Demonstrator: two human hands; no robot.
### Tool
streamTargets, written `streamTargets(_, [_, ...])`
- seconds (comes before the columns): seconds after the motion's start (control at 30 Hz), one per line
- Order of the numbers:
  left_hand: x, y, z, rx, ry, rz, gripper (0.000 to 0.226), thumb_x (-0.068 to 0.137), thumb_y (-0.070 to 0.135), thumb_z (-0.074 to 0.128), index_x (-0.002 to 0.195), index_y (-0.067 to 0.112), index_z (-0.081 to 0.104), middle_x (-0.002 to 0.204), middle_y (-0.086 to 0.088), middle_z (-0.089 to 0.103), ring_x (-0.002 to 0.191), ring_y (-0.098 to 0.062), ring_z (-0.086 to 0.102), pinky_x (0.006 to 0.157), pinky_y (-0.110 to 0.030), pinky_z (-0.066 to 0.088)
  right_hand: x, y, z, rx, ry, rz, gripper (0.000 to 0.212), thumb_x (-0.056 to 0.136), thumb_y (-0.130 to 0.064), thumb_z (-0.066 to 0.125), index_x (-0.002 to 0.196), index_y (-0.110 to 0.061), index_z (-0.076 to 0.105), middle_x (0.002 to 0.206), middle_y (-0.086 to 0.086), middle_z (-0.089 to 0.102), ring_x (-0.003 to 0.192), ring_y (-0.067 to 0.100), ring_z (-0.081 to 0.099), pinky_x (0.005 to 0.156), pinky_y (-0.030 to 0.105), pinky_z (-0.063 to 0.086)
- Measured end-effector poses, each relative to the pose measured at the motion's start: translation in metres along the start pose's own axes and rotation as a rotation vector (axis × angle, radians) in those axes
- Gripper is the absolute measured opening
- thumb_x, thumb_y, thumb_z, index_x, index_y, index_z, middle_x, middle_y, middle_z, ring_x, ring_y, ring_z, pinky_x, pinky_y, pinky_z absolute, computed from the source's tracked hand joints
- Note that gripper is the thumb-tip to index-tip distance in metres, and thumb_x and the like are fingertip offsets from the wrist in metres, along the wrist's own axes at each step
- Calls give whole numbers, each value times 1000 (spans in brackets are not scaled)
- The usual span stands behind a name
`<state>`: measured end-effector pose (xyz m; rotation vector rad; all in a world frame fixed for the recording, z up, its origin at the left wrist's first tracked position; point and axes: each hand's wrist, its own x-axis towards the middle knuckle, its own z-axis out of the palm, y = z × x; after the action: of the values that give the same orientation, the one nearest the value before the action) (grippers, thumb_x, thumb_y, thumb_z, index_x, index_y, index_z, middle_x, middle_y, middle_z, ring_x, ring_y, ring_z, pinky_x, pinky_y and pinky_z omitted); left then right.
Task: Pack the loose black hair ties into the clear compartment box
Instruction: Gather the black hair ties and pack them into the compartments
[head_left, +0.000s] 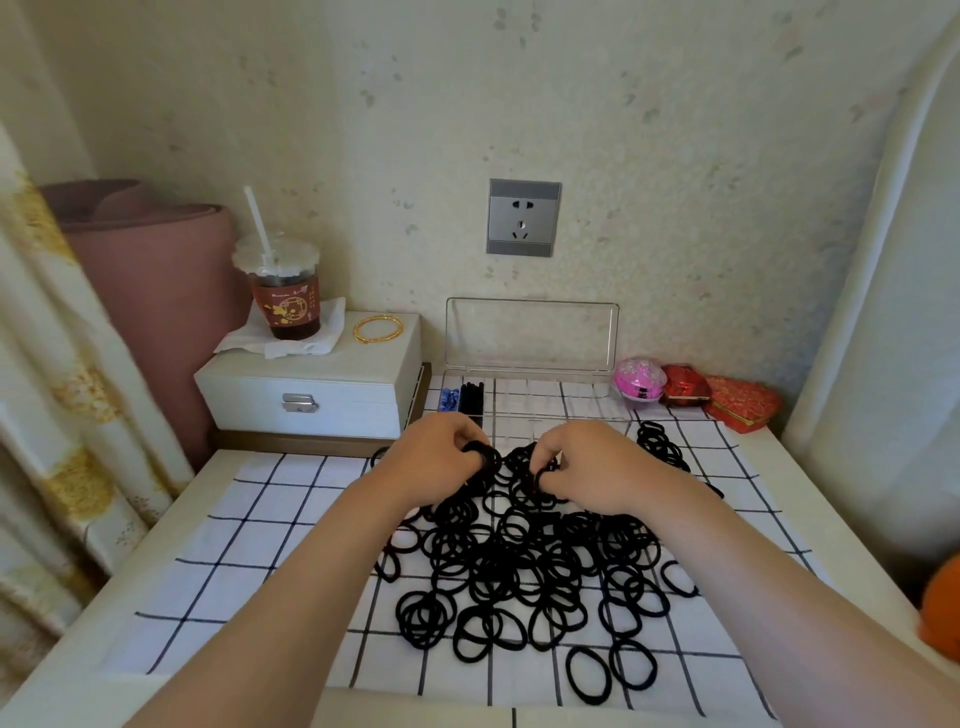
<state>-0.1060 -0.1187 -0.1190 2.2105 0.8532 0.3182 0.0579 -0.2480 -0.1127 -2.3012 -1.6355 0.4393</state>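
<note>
Gathering ties is the step in hand, by my reading: the left hand (434, 457) is pinched around a small bundle of black hair ties (485, 457), and the right hand (587, 470) is nipping another tie or two at the far edge of the pile (519, 561), which sprawls over the checked cloth (249, 525) on the counter (67, 665). The clear compartment box (530, 402) sits at twelve o'clock from the hands, just beyond them, its lid (532, 332) standing open against the wall. One compartment at its left end holds black ties already, with something blue in the one beside it; the rest look bare.

The risks lie mostly in the ties themselves. They overlap thickly, so lifting a pinch will likely drag neighbours along, and these could drop short of the box or roll off the counter's edge at three o'clock, where a separate clump (660, 444) already lies near the cloth's border. Being springy, a bundle pressed into a narrow compartment may pop out or spill across the divider. The upright lid looks lightly balanced; a knuckle nudging it could tip it shut on the fingers. The drink cup (284, 291) at ten o'clock stands well apart, so it seems safe.
</note>
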Motion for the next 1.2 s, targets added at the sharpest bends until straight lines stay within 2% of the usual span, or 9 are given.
streamTargets(0.13, [1, -3, 1, -125, 15, -32, 18, 90, 25, 66, 107, 32, 66, 94, 3, 64, 87, -12, 63, 76, -24, 52, -1, 2, 1, 219, 57, 81, 17, 82, -18, 70, 91, -33, 71, 89, -11, 68, 85, 5, 65, 74, 17, 50])
streamTargets(0.27, [4, -3, 3, -256, 60, -77, 17, 87, 25, 69, 86, 42, 70, 101, 2, 70, 93, -16, 67, 90, -38, 57, 1, 4, 4, 351, 65, 118, 23, 84, -17, 71, 101, -32, 74, 90, 2, 74, 79, 11, 71, 77, 26, 58])
streamTargets(0.4, [6, -5, 6, -215, 123, -129, 22, 88, 21, 67, 105, 29, 76, 115, 3, 71, 97, -14, 67, 92, -35, 56, -1, -11, -4, 799, 61, 95, 19, 91, -2, 65, 100, -14, 77, 87, 7, 77, 73, 15, 74, 61, 26, 56])
streamTargets(0.53, [5, -3, 9, -340, 56, -174, 23, 89, 19, 68, 110, 25, 76, 107, 1, 72, 88, -11, 69, 81, -27, 60, -2, -19, -10, 1141, -12, 34, 19, 93, 4, 61, 103, -5, 74, 88, 13, 75, 71, 21, 70, 53, 24, 52])
streamTargets(0.63, [3, 6, 12, -512, -60, -197, 18, 89, 21, 71, 106, 19, 76, 101, -1, 72, 90, -9, 67, 73, -19, 58, 0, -20, -3, 1025, 4, 42, 18, 91, 0, 65, 103, -8, 76, 89, 13, 76, 70, 20, 71, 52, 24, 53])
streamTargets(0.87, [1, 10, 5, -902, -302, -266, 23, 92, 9, 60, 112, 2, 71, 104, -11, 68, 92, -18, 64, 81, -28, 56, 3, -20, 3, 738, 132, 120, 14, 86, -10, 75, 99, -15, 75, 79, 4, 77, 65, 20, 74, 52, 29, 57])
streamTargets(0.97, [0, 12, 4, -979, -378, -249, 23, 96, 18, 59, 111, 5, 69, 107, -9, 66, 88, -15, 64, 87, -30, 55, 3, -23, 4, 625, 208, 132, 13, 84, -13, 75, 96, -19, 74, 74, 0, 74, 59, 16, 72, 48, 27, 56])
streamTargets(1.1, [2, 10, 11, -899, -313, -195, 22, 93, 10, 63, 113, 11, 71, 108, -4, 73, 96, -10, 67, 81, -21, 54, 4, -28, 3, 583, 278, 134, 19, 82, -14, 78, 99, -21, 74, 73, -3, 70, 54, 9, 67, 47, 23, 54])
streamTargets(1.2, [4, 6, 12, -881, -228, -218, 25, 95, 1, 58, 112, 13, 71, 109, -7, 72, 97, -13, 67, 77, -20, 56, 2, -25, -2, 632, 159, 102, 31, 82, -12, 79, 112, -18, 72, 82, -1, 72, 64, 13, 72, 55, 27, 58])
